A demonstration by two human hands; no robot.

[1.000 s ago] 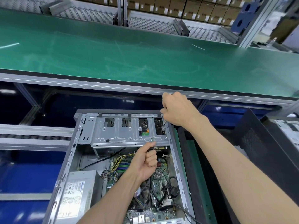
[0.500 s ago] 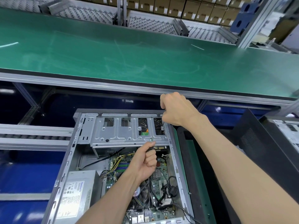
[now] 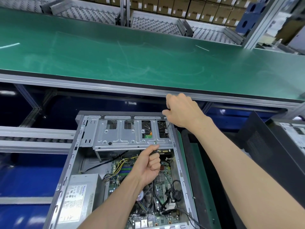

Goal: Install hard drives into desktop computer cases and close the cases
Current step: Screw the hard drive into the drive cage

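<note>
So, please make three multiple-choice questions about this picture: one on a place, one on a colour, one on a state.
1. Where does the power supply sit in the open computer case?
A. near left corner
B. far right corner
C. on the conveyor belt

2. What colour is the conveyor belt?
A. red
B. green
C. yellow

3. What is the right hand doing?
A. lying flat on the belt
B. hanging empty
C. gripping a screwdriver at the drive cage

Answers: 1 A, the labelled grey box lies at the case's lower left. 2 B, the wide surface beyond the case is green. 3 C, a metal shaft runs down from the fist to the cage's right edge.
</note>
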